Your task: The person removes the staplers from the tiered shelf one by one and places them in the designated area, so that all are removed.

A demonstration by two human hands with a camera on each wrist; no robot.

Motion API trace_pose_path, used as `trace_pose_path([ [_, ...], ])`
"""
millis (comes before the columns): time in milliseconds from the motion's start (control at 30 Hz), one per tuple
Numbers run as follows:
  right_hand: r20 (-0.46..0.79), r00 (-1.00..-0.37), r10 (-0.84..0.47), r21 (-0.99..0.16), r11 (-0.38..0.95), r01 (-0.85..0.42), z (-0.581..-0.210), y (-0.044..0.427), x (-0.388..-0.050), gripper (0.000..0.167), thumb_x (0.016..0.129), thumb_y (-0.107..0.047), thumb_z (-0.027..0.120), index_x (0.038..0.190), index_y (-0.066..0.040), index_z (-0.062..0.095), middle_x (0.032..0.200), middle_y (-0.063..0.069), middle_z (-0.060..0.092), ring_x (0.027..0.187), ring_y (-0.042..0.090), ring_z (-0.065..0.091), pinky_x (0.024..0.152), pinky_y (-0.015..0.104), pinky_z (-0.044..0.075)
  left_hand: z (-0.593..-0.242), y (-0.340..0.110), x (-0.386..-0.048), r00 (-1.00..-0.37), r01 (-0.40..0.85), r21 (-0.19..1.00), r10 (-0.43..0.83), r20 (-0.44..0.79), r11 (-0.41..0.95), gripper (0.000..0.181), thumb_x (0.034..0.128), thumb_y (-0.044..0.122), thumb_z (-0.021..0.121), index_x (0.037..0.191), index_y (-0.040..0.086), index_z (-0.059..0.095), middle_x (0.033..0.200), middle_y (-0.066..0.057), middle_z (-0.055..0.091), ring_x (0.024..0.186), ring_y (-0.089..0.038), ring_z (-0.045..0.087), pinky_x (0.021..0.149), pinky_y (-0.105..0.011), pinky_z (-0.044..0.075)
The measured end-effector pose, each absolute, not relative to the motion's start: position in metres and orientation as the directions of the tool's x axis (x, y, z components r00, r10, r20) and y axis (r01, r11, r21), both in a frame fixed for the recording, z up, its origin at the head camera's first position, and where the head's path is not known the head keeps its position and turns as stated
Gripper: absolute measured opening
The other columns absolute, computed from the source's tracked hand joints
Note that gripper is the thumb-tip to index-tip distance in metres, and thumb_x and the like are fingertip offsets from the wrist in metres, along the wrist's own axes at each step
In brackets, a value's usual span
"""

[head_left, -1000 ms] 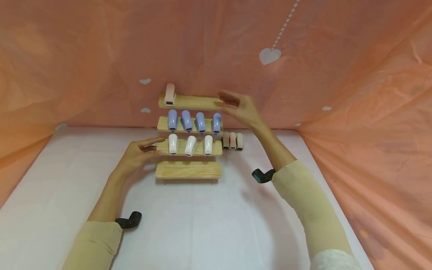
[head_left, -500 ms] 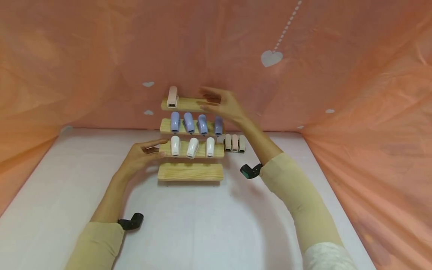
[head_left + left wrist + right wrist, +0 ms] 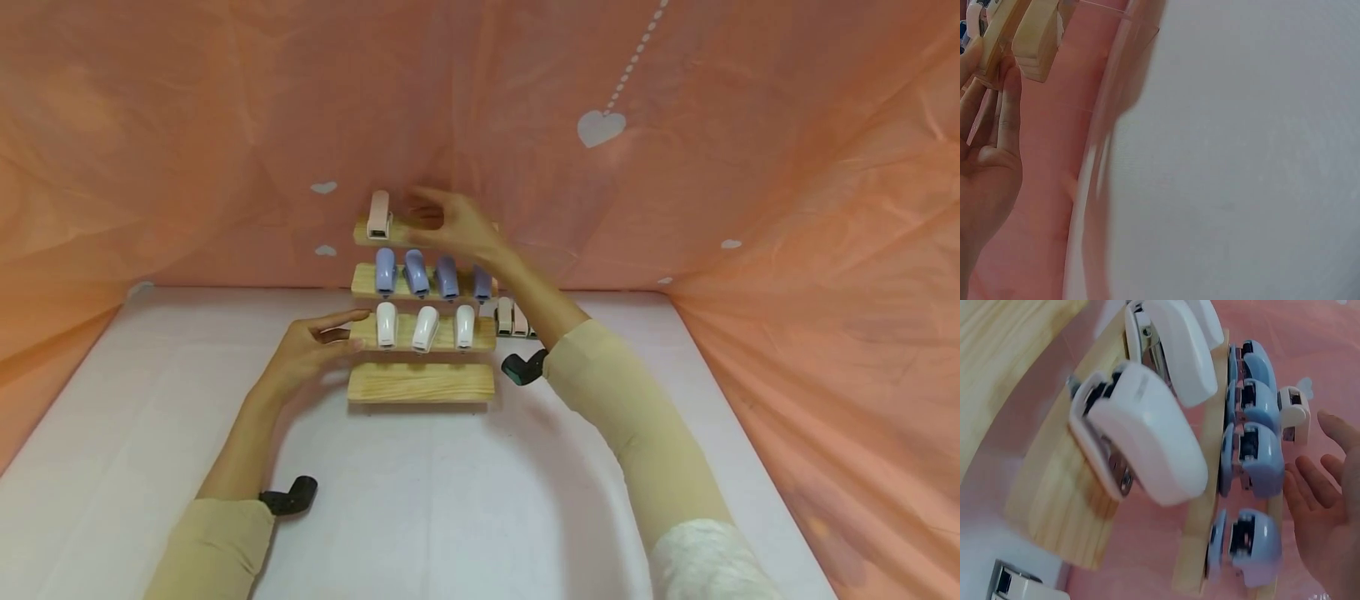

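A wooden tiered rack holds mini staplers. One pale pink stapler point(image 3: 378, 216) stands at the left of its top tier point(image 3: 401, 233). My right hand point(image 3: 459, 227) is just right of it, thumb and fingers spread and holding nothing; in the right wrist view the hand point(image 3: 1329, 509) is apart from the stapler point(image 3: 1295, 415). With thumb and fingers, my left hand point(image 3: 309, 346) pinches the left end of the third tier point(image 3: 405, 327); the left wrist view has that board point(image 3: 999, 47) between them. Blue-purple staplers point(image 3: 416, 273) fill the second tier, and white staplers point(image 3: 425, 328) stand on the third.
The lowest tier point(image 3: 420, 383) is bare wood. Right of the rack, small staplers point(image 3: 505, 317) stand in a row, partly behind my right forearm. A white tabletop point(image 3: 420, 500) lies in front. Orange-pink cloth point(image 3: 480, 100) hangs behind and at the sides.
My right hand has moved left along the top tier, close to the pink stapler. Its forearm now covers part of the row at the right. My left hand keeps its grip.
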State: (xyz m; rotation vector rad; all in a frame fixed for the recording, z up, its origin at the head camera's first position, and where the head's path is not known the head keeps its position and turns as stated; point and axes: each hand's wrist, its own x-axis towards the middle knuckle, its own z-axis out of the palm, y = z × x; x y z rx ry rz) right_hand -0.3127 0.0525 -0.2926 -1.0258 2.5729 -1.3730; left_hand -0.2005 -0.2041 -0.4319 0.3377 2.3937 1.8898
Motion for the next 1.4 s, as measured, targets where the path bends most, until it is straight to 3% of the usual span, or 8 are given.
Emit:
trace_pose_path([
  [200,0.230,-0.774,-0.590,-0.777,0.367,-0.511,-0.297,0.041,-0.316,0.072,0.088,-0.015,0.076,0.149,0.000,0.041,0.137,0.016,0.058,0.125,0.025,0.056,0.102,0.023,0.044,-0.434,-0.204,-0.200,-0.970,0.142,0.971,0.223,0.098,0.192,0.051,0.0900,0.016,0.076,0.136,0.002,0.060,0.128,0.002,0.064,0.103,-0.009,0.064,0.085,-0.020,0.053],
  [367,0.213,-0.792,-0.572,-0.771,0.400,-0.496,-0.299,0.034,-0.318,0.076,0.087,-0.021,0.079,0.150,-0.005,0.040,0.141,0.011,0.055,0.126,0.018,0.054,0.102,0.019,0.042,-0.437,-0.202,-0.201,-0.962,0.169,0.974,0.241,0.130,0.151,0.051,0.0905,0.011,0.074,0.136,-0.004,0.057,0.129,0.004,0.064,0.103,-0.008,0.065,0.084,-0.020,0.054],
  [633,0.227,-0.822,-0.522,-0.623,0.571,-0.535,-0.297,0.022,-0.319,0.081,0.084,-0.038,0.080,0.152,-0.017,0.042,0.140,0.005,0.057,0.122,0.013,0.056,0.097,0.020,0.043,-0.434,-0.202,-0.200,-0.969,0.145,0.966,0.229,0.094,0.215,0.051,0.0897,0.020,0.076,0.137,0.006,0.061,0.129,-0.003,0.064,0.103,-0.009,0.064,0.085,-0.019,0.052],
  [767,0.240,-0.834,-0.498,-0.604,0.596,-0.529,-0.296,0.016,-0.319,0.080,0.084,-0.040,0.080,0.151,-0.018,0.043,0.142,0.003,0.056,0.123,0.014,0.055,0.099,0.021,0.042,-0.432,-0.204,-0.199,-0.972,0.142,0.962,0.218,0.090,0.233,0.052,0.0895,0.021,0.077,0.137,0.007,0.061,0.127,0.001,0.065,0.103,-0.009,0.064,0.085,-0.019,0.052],
  [1067,0.232,-0.853,-0.468,-0.628,0.597,-0.499,-0.297,0.015,-0.321,0.076,0.083,-0.039,0.081,0.148,-0.017,0.048,0.144,0.000,0.054,0.128,0.011,0.050,0.102,0.018,0.038,-0.431,-0.206,-0.199,-0.971,0.138,0.970,0.221,0.092,0.202,0.051,0.0900,0.017,0.076,0.136,0.003,0.060,0.128,0.004,0.064,0.104,-0.008,0.063,0.088,-0.018,0.051],
  [1400,0.244,-0.816,-0.524,-0.696,0.491,-0.524,-0.295,0.032,-0.317,0.072,0.084,-0.032,0.081,0.146,-0.011,0.050,0.144,0.002,0.054,0.127,0.007,0.050,0.100,0.017,0.040,-0.434,-0.210,-0.199,-0.974,0.150,0.957,0.206,0.099,0.250,0.051,0.0896,0.022,0.077,0.136,0.008,0.061,0.125,0.010,0.064,0.104,-0.009,0.062,0.087,-0.017,0.050],
])
